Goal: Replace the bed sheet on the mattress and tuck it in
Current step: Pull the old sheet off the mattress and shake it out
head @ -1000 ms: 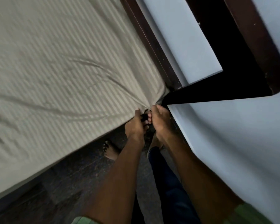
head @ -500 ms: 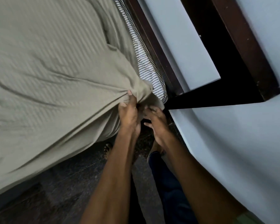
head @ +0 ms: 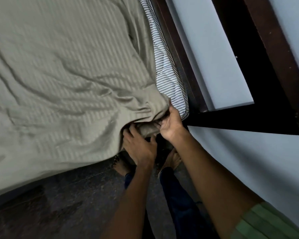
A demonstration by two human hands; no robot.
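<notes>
A pale grey-green striped bed sheet (head: 64, 80) covers most of the mattress (head: 164, 69), whose black-and-white striped side shows bare along the right edge and near corner. At that corner my right hand (head: 171, 125) grips a bunched fold of the sheet, thumb on top. My left hand (head: 140, 149) is just below and to the left, fingers spread under the hanging sheet edge, palm against the underside. The mattress corner itself is partly hidden by cloth and hands.
A dark wooden bed frame (head: 183, 62) runs along the mattress's right side, close to a light blue wall (head: 248, 169). A dark wooden shelf or panel (head: 259, 118) juts from the wall. My bare feet (head: 171, 161) stand on the dark speckled floor (head: 59, 213).
The sheet corner has come off the mattress, baring the striped side. My right hand rose and took hold of the bunched sheet; my left hand dropped below the edge.
</notes>
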